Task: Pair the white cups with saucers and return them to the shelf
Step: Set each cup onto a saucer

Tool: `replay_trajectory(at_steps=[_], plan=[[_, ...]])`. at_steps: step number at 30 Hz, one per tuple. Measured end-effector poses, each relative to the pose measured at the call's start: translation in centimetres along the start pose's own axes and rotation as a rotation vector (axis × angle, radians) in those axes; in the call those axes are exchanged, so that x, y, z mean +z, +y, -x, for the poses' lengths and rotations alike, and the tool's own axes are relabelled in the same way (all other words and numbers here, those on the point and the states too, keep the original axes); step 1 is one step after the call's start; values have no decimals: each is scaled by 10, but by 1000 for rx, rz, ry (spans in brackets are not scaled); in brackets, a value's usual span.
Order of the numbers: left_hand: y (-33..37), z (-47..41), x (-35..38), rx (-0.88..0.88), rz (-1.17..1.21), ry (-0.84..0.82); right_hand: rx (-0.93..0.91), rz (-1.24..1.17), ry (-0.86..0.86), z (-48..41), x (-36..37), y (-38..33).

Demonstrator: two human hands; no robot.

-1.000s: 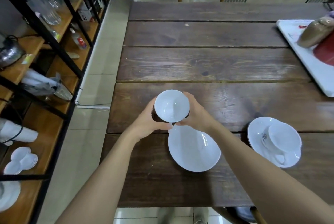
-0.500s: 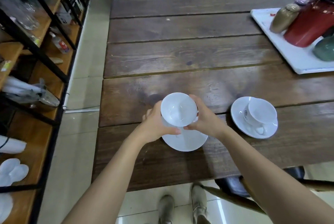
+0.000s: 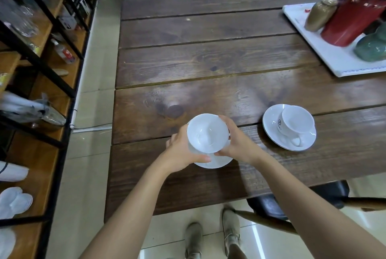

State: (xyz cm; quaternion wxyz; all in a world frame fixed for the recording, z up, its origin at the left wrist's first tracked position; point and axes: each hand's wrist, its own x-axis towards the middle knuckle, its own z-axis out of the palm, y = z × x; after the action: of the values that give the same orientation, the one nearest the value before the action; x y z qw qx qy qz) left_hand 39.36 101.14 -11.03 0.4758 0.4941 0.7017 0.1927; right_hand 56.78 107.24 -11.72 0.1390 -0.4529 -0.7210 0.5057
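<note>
I hold a white cup [image 3: 207, 133] between both hands, just above a white saucer [image 3: 217, 161] that lies near the front edge of the wooden table [image 3: 208, 66]. My left hand [image 3: 181, 150] grips the cup's left side and my right hand [image 3: 238, 143] its right side. The saucer is mostly hidden under the cup and hands. To the right, a second white cup [image 3: 296, 123] with a logo stands on its own saucer [image 3: 271, 127]. The wooden shelf unit [image 3: 37, 112] with a black frame runs along the left.
A white tray [image 3: 334, 58] at the table's far right carries a red jug [image 3: 351, 16], a brown jar [image 3: 319, 14] and a green pot [image 3: 371, 45]. The shelf holds glassware, bottles and small white dishes [image 3: 14, 200]. A dark chair [image 3: 292, 202] stands under the table's front right.
The cup has come down over the saucer, which it now largely covers. The view has shifted, so the tray and the second cup sit further into the frame.
</note>
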Motion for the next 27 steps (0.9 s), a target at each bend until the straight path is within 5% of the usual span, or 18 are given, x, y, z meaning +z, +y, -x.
replay_trajectory(at_steps=[6, 9, 12, 18, 27], plan=[[-11, -6, -2, 26, 58, -5, 2, 30, -11, 2, -9, -1], [-11, -10, -5, -6, 158, 146, 119, -74, 217, 2, -14, 2], [-9, -15, -5, -214, 413, 271, 340, -255, 448, 0, -11, 5], [-6, -15, -7, -403, 717, 97, 610, -454, 265, 1, -4, 12], [-4, 0, -6, -365, 806, 150, 544, -615, 277, 4, 2, 13]])
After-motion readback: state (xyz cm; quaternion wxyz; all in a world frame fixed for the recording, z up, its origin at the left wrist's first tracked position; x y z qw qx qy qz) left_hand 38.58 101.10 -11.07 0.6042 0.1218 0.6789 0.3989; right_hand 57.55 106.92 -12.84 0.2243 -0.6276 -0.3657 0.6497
